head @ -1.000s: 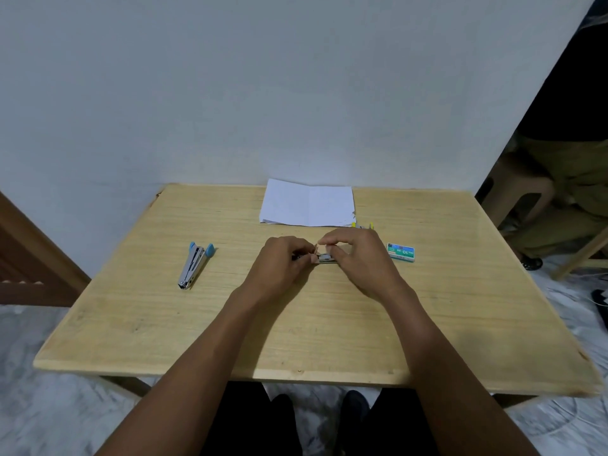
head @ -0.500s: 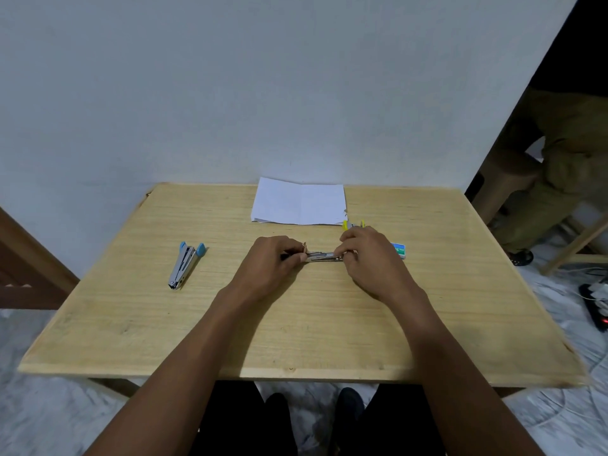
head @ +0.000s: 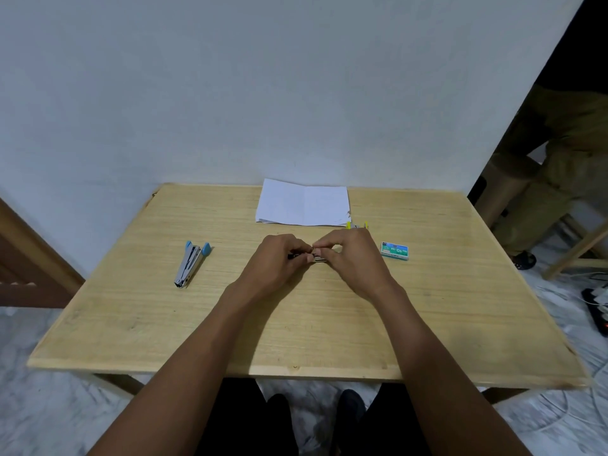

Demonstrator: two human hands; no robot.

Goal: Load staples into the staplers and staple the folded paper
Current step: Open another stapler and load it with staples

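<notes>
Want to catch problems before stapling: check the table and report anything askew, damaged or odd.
Minor only. The folded paper is ragged at its near right corner, sheets not flush. The table looks chipped at its far left corner. The left hand and right hand pinch a small metal part, too hidden to judge.

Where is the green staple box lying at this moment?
In the head view, the green staple box lies on the wooden table, just right of the right hand and nearer than the folded paper.

- Plain white wall [head: 263, 93] behind, evenly lit.
- Light wooden table [head: 131, 311] against it.
- Grey marbled floor [head: 42, 416].
- Brown wood panel [head: 29, 268] at left.
- Wooden stool [head: 575, 251] and power strip [head: 596, 314] at right.
</notes>
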